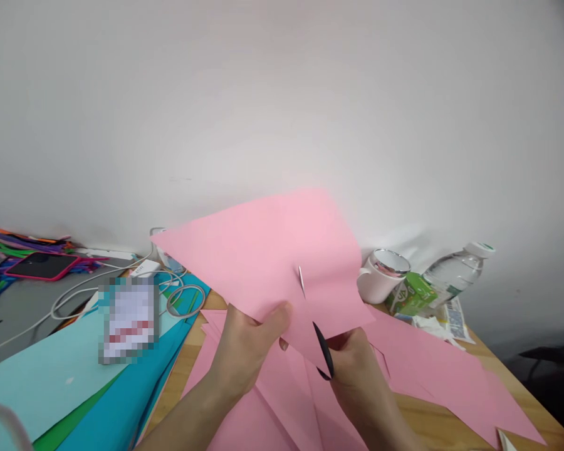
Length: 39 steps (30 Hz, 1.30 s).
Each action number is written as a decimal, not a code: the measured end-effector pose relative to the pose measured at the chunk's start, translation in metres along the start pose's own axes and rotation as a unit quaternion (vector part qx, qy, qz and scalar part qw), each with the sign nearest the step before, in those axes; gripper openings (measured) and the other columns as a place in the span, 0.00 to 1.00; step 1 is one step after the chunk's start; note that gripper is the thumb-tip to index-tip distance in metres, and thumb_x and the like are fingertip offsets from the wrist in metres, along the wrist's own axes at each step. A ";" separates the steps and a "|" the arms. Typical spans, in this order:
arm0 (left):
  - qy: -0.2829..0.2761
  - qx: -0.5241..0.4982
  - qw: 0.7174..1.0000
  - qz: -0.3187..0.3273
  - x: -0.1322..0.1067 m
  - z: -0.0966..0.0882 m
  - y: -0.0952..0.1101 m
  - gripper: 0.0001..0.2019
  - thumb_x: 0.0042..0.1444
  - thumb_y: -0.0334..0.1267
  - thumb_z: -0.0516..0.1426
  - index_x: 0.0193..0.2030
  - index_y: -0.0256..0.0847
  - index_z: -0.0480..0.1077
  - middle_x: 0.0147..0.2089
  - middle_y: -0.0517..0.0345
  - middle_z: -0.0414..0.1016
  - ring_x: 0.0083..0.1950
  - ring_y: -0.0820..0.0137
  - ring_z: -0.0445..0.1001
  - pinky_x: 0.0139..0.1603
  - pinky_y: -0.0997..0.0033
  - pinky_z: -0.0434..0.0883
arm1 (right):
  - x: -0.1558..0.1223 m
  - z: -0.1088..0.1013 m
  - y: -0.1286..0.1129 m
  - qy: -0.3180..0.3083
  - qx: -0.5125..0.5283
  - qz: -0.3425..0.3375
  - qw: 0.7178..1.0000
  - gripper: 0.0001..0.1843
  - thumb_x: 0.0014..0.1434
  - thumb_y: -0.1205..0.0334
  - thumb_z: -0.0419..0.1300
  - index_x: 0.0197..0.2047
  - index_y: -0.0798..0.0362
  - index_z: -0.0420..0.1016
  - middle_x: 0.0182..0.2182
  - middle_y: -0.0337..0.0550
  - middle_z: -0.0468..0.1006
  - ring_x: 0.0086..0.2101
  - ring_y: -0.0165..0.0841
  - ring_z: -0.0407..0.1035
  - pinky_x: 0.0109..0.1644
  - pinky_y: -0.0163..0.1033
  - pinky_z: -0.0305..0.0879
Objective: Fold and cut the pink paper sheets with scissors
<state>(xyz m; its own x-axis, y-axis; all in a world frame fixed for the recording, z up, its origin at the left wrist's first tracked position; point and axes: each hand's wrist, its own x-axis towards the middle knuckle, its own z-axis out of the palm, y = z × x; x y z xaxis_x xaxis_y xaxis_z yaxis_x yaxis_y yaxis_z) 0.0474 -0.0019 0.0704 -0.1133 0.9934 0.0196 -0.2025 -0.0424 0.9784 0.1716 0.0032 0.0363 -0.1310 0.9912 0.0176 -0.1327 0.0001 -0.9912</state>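
Note:
A large sheet of pink paper is held up above the table, tilted toward the wall. My left hand pinches its lower edge, thumb on top and fingers underneath. Black-handled scissors are in my right hand, at the sheet's lower right. One blade tip shows above the paper, so the sheet lies between the blades. The paper covers part of the scissors. More pink sheets lie on the table beneath both hands.
Teal and light blue paper, a white cable and a phone with a red case lie at left. A white mug, a green box and a clear bottle stand back right by the wall.

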 end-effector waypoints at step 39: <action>0.131 -0.037 0.988 0.074 0.013 -0.014 -0.003 0.31 0.44 0.41 0.65 0.56 0.44 0.65 0.50 0.54 0.75 0.59 0.59 0.67 0.60 0.60 0.64 | -0.002 0.002 -0.002 -0.008 0.065 0.015 0.998 0.33 0.41 0.63 0.70 0.53 0.53 0.72 0.44 0.49 0.80 0.42 0.45 0.74 0.35 0.41 0.72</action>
<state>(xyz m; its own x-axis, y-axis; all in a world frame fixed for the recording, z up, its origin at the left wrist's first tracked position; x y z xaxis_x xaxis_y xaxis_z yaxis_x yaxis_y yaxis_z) 0.0328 0.0092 0.0649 -0.3926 0.9145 0.0977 -0.2348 -0.2024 0.9507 0.1699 0.0014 0.0382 -0.1516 0.9884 -0.0097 -0.2551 -0.0486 -0.9657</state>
